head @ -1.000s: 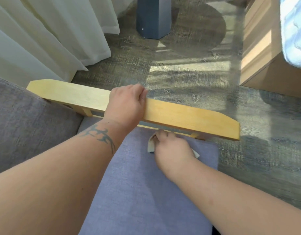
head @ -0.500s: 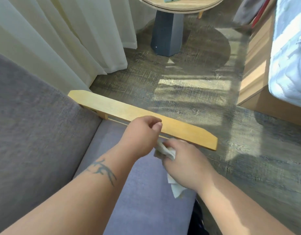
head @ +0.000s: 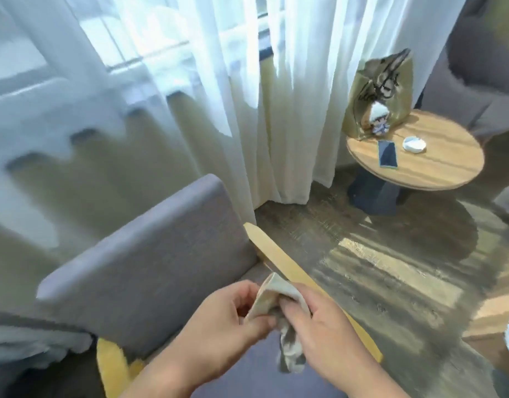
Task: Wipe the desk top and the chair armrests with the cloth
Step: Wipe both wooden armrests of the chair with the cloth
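Both your left hand and right hand pinch the cloth, bunched just above the seat beside the wooden armrest. Refold it to a flat, fresh face before the next pass. A second ago your left palm gripped the armrest; now it's off, and your view has lifted toward the round table.

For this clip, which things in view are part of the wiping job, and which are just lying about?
Part of the job:
cloth, held by both the left hand and the right hand
wooden armrest of the grey chair

Just lying about:
round table
phone
small white dish
paper bag with a small doll
curtain
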`<state>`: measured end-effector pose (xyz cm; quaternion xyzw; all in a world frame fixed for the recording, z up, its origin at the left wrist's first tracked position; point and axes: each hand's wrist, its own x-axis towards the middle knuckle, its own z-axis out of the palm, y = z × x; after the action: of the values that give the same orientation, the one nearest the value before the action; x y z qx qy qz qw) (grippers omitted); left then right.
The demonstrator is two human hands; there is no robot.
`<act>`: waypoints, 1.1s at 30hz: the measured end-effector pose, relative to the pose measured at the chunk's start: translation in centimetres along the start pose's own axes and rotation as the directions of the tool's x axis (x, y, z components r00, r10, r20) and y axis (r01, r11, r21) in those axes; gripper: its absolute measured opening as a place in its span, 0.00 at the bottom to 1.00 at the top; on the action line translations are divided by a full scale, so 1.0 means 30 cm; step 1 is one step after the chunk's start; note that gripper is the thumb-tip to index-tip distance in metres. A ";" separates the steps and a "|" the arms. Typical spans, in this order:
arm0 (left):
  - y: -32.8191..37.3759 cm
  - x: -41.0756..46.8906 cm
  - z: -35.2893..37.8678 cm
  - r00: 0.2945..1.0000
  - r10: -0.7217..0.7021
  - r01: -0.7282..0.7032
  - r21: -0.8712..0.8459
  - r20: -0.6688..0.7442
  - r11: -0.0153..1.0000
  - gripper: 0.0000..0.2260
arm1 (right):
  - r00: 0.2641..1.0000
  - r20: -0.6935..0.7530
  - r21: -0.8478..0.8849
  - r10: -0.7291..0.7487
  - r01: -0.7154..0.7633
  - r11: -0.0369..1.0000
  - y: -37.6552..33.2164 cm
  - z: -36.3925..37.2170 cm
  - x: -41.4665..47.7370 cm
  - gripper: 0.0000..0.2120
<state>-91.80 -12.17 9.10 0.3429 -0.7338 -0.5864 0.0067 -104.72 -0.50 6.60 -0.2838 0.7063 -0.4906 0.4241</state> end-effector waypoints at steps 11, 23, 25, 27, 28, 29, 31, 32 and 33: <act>0.026 -0.858 -0.392 0.621 0.007 0.069 0.064 -0.784 0.996 0.06 | 0.836 0.432 -0.489 -0.338 0.532 0.692 -0.640 0.489 -0.286 0.01; -0.270 -1.719 -0.555 0.245 0.044 0.065 0.061 -0.969 0.996 0.08 | 0.811 0.581 -0.273 -0.064 0.268 0.924 -0.759 1.299 -0.773 0.17; -0.336 -1.808 -0.554 0.214 0.065 0.111 0.090 -0.975 0.990 0.18 | 0.779 0.627 -0.168 0.019 0.111 0.980 -0.735 1.432 -0.867 0.14; -0.406 -1.889 -0.556 0.174 0.076 0.188 0.109 -0.982 0.976 0.30 | 0.718 0.689 -0.123 0.099 -0.019 0.992 -0.720 1.544 -0.954 0.13; -0.433 -1.934 -0.556 0.147 0.080 0.213 0.111 -0.986 0.971 0.35 | 0.690 0.713 -0.120 0.124 -0.055 0.991 -0.712 1.597 -0.993 0.13; -0.466 -1.977 -0.556 0.114 0.094 0.229 0.118 -0.989 0.966 0.37 | 0.659 0.737 -0.127 0.149 -0.081 0.989 -0.707 1.648 -1.030 0.14; -0.523 -2.060 -0.556 0.086 0.082 0.231 0.100 -0.993 0.968 0.40 | 0.574 0.797 -0.163 0.185 -0.090 0.982 -0.693 1.745 -1.087 0.15; -0.547 -2.097 -0.555 0.070 0.075 0.235 0.090 -0.995 0.968 0.40 | 0.525 0.827 -0.185 0.203 -0.087 0.979 -0.688 1.790 -1.109 0.17; -0.574 -2.128 -0.550 0.063 0.085 0.241 0.098 -0.994 0.966 0.40 | 0.456 0.861 -0.205 0.226 -0.096 0.974 -0.685 1.827 -1.131 0.18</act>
<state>-27.66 5.01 24.39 0.6872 -0.5749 -0.1004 0.4327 -40.67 -4.91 27.97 -0.4533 0.4413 -0.1871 0.7515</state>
